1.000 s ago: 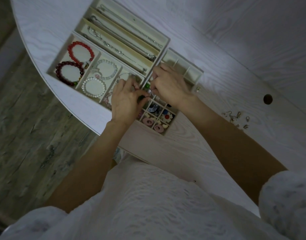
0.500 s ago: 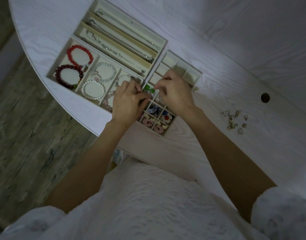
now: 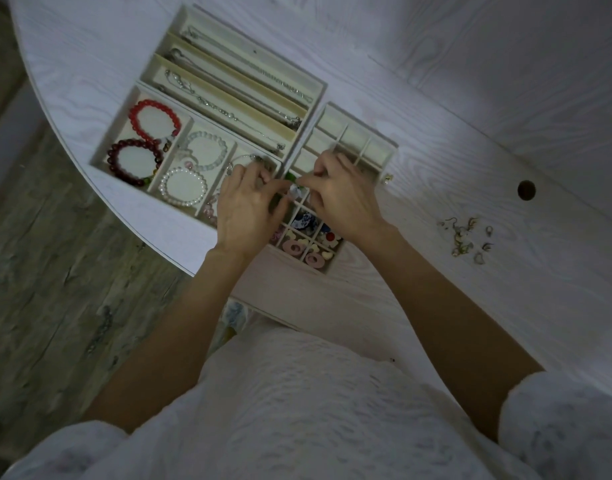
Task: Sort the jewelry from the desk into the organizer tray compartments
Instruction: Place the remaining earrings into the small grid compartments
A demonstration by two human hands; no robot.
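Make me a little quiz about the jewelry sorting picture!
1. True or false: the red bead bracelet lies in the same compartment as the pearl bracelet.
2. Where is the loose jewelry still waiting? A) on the floor B) on the desk to the right of the organizer tray C) in the person's lap
3. Fill in: the left hand and right hand meet over the tray's grid of ____ compartments.

Key: 1 false; 2 B, the small pile of earrings; 3 small.
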